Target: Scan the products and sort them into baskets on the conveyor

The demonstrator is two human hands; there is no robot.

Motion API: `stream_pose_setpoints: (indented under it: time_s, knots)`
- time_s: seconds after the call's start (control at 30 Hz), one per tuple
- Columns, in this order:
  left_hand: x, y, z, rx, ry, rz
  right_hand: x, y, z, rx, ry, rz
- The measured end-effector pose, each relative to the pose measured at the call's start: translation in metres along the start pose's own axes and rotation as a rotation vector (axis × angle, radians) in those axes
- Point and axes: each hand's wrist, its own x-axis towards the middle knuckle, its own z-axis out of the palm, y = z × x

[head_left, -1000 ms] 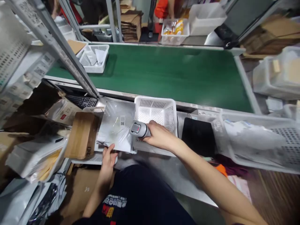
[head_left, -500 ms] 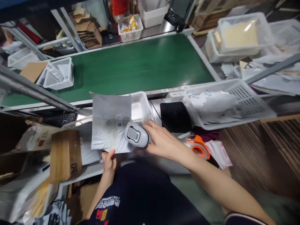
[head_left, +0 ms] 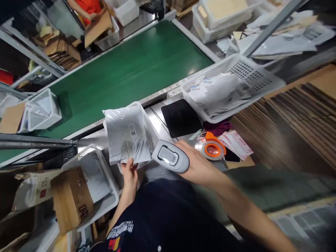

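Note:
My left hand (head_left: 130, 171) pinches the lower edge of a grey plastic mailer bag (head_left: 127, 134) with a small barcode label, holding it upright in front of me. My right hand (head_left: 198, 166) is wrapped round a grey handheld barcode scanner (head_left: 170, 161), whose head sits just right of and below the bag. A white perforated basket (head_left: 149, 140) is mostly hidden behind the bag.
A green conveyor belt (head_left: 123, 75) runs behind, carrying a white basket (head_left: 42, 112) at left. A basket of white parcels (head_left: 228, 87), a black pad (head_left: 181, 119) and an orange tape dispenser (head_left: 212, 148) lie to the right. A cardboard box (head_left: 70, 197) sits lower left. Another person in orange works beyond the belt.
My left hand has lifted the bag up from the basket and tilted it. The scanner has drawn back toward me and right. My view has swung right and tilted.

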Motion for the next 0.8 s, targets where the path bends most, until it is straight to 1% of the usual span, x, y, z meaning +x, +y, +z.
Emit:
stream_pose_setpoints:
  time_s: [0.1,0.17,0.23,0.3,0.37,0.4,0.43,0.47,0.5,0.53,0.57,0.6,0.63,0.67,0.7,0.73,0.8]
  knots:
    - [0.016,-0.010,0.021,-0.017,0.039,-0.080,-0.015,0.023,0.010,0.153,0.007,0.061]
    - [0.027,-0.014,0.035,0.001,0.049,-0.177,-0.020,0.031,0.017,0.227,0.002,0.066]
    - [0.036,-0.014,0.045,0.038,0.043,-0.288,-0.021,0.035,0.025,0.273,0.030,0.076]
    - [0.039,-0.009,0.048,0.078,0.008,-0.391,-0.017,0.038,0.033,0.274,0.059,0.124]
    - [0.034,0.003,0.040,0.108,-0.054,-0.451,-0.011,0.040,0.044,0.219,0.063,0.174]
    - [0.029,0.011,0.031,0.138,-0.106,-0.446,-0.008,0.041,0.050,0.176,0.053,0.189]
    - [0.025,0.021,0.019,0.178,-0.152,-0.403,-0.006,0.042,0.056,0.128,0.039,0.201]
    - [0.021,0.031,0.004,0.232,-0.164,-0.312,-0.004,0.043,0.063,0.084,0.023,0.208]
    - [0.019,0.042,-0.013,0.295,-0.130,-0.182,-0.002,0.043,0.068,0.047,0.002,0.213]
    - [0.019,0.053,-0.031,0.358,-0.048,-0.029,-0.001,0.042,0.074,0.017,-0.023,0.219]
    - [0.022,0.064,-0.050,0.422,0.078,0.121,-0.001,0.040,0.078,-0.006,-0.049,0.225]
    - [0.028,0.073,-0.070,0.486,0.233,0.248,-0.001,0.038,0.081,-0.025,-0.078,0.229]
    - [0.035,0.081,-0.090,0.565,0.373,0.353,-0.001,0.035,0.084,-0.044,-0.107,0.232]
    - [0.043,0.086,-0.108,0.652,0.485,0.414,0.000,0.031,0.086,-0.065,-0.138,0.233]
    - [0.050,0.089,-0.124,0.741,0.562,0.439,0.000,0.027,0.088,-0.092,-0.164,0.236]
    - [0.058,0.090,-0.138,0.825,0.610,0.442,0.001,0.023,0.089,-0.123,-0.187,0.238]
    - [0.070,0.088,-0.156,0.937,0.636,0.410,0.003,0.015,0.090,-0.188,-0.218,0.240]
